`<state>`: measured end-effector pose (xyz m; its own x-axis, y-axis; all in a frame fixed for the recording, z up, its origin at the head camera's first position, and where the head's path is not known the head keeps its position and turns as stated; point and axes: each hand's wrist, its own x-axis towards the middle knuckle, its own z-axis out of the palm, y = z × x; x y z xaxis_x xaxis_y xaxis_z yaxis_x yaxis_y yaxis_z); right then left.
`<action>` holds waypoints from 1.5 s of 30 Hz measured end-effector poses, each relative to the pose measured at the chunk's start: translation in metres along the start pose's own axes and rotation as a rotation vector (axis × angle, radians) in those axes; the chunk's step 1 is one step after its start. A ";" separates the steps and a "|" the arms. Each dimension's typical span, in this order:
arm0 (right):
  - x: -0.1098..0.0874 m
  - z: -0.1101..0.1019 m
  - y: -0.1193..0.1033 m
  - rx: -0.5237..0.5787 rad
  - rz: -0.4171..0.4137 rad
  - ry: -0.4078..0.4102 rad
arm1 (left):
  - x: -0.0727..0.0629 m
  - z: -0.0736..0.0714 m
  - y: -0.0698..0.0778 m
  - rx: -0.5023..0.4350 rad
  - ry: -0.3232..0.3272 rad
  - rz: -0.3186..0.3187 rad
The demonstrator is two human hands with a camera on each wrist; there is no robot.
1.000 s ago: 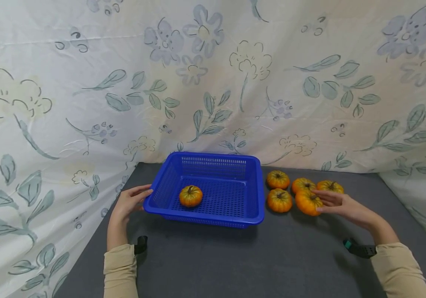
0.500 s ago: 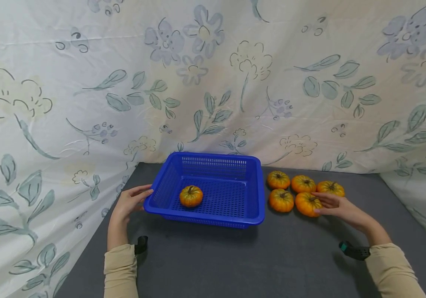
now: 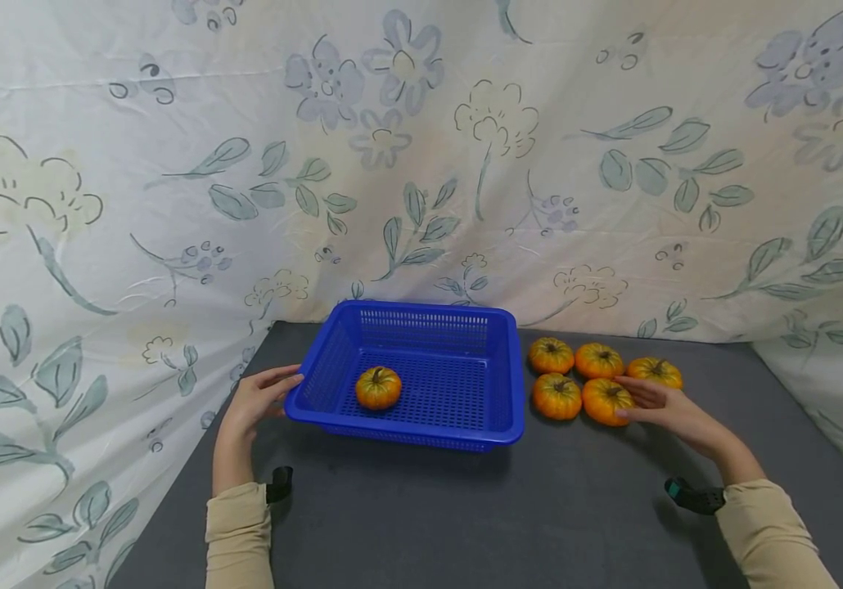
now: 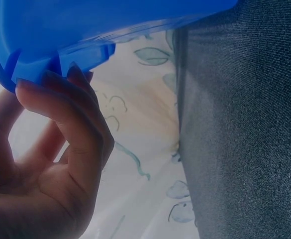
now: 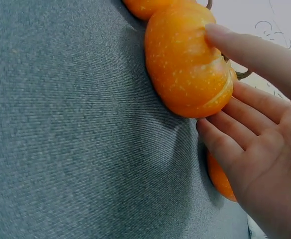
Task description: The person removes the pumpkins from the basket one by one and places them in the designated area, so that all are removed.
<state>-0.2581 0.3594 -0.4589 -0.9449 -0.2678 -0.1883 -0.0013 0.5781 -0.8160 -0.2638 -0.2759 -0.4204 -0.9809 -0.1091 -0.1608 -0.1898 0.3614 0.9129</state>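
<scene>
A blue plastic basket (image 3: 403, 433) stands on the dark cloth, with one small orange pumpkin (image 3: 378, 388) inside at its left. My left hand (image 3: 255, 401) grips the basket's left rim; in the left wrist view its bent fingers (image 4: 80, 114) reach under the lip. My right hand (image 3: 668, 409) holds a small pumpkin (image 3: 604, 401), the front right one of a group to the basket's right. In the right wrist view the thumb (image 5: 254, 52) lies on this pumpkin's upper surface, and the fingers reach along its side, partly hidden behind it.
Beside the held pumpkin sits another front pumpkin (image 3: 557, 397). Behind them are a back left pumpkin (image 3: 550, 356), a back middle pumpkin (image 3: 598, 361) and a back right pumpkin (image 3: 655, 371). A floral curtain (image 3: 421, 204) hangs behind the dark table (image 3: 466, 523).
The pumpkin at my right hand has come down from overlapping the one behind it, then shifted slightly left. Its left neighbour has moved a little right. My left hand and the basket have stayed put.
</scene>
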 end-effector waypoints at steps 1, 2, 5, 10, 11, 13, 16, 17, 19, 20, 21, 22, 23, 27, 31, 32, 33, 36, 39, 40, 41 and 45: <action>0.000 0.000 -0.001 0.004 -0.001 -0.001 | 0.000 0.000 0.000 0.002 0.000 -0.001; 0.000 0.000 -0.001 0.005 -0.003 0.000 | 0.000 0.000 0.000 0.002 0.000 -0.001; 0.000 -0.001 -0.003 0.005 -0.018 0.003 | 0.000 0.000 0.000 0.002 0.000 -0.004; 0.000 -0.003 -0.008 -0.016 -0.049 0.022 | -0.001 0.000 0.001 0.001 0.000 -0.006; 0.000 -0.004 -0.010 -0.021 -0.057 0.028 | -0.001 0.000 0.001 0.001 0.001 -0.006; 0.001 -0.005 -0.013 -0.021 -0.072 0.037 | -0.001 0.000 0.001 0.001 0.002 -0.006; 0.002 -0.005 -0.020 -0.012 -0.078 0.045 | -0.001 0.000 0.001 0.000 0.002 -0.006; 0.003 -0.005 -0.022 -0.012 -0.080 0.042 | -0.001 0.000 0.001 0.000 0.002 -0.005; 0.005 -0.005 -0.027 -0.007 -0.093 0.031 | -0.001 0.000 0.001 0.002 0.001 -0.003; 0.006 -0.004 -0.029 0.000 -0.099 0.024 | -0.001 0.000 0.000 0.002 0.001 -0.002; 0.007 -0.004 -0.031 0.002 -0.106 0.017 | -0.001 0.000 0.000 0.003 0.001 -0.001; 0.009 -0.004 -0.034 0.006 -0.110 0.011 | 0.000 0.000 0.000 0.005 0.001 0.000; 0.010 -0.004 -0.037 0.009 -0.115 0.006 | 0.000 0.000 0.000 0.005 0.002 -0.001; 0.016 -0.002 -0.048 0.015 -0.113 0.002 | 0.000 0.000 0.000 0.007 0.002 -0.008; 0.022 0.001 -0.058 0.036 -0.120 0.001 | 0.000 0.000 0.000 0.003 -0.001 -0.014; 0.023 0.002 -0.060 0.047 -0.125 0.000 | 0.000 0.000 0.000 0.004 -0.002 -0.014; 0.025 0.003 -0.062 0.048 -0.131 0.000 | 0.000 0.000 0.000 0.004 -0.003 -0.014; 0.030 0.007 -0.069 0.052 -0.145 -0.004 | 0.001 0.000 0.000 0.007 -0.004 -0.015; 0.034 0.011 -0.074 0.046 -0.163 -0.012 | 0.001 0.000 0.000 0.010 -0.005 -0.012; 0.036 0.012 -0.076 0.048 -0.168 -0.015 | 0.001 0.000 0.000 0.009 -0.006 -0.011; 0.037 0.013 -0.078 0.043 -0.170 -0.017 | 0.001 0.000 0.000 0.009 -0.007 -0.009; 0.044 0.017 -0.085 0.039 -0.179 -0.024 | 0.000 0.000 0.000 0.008 -0.007 -0.008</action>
<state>-0.2940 0.2855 -0.4065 -0.9226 -0.3823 -0.0507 -0.1556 0.4894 -0.8581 -0.2640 -0.2755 -0.4204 -0.9796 -0.1056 -0.1709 -0.1982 0.3679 0.9085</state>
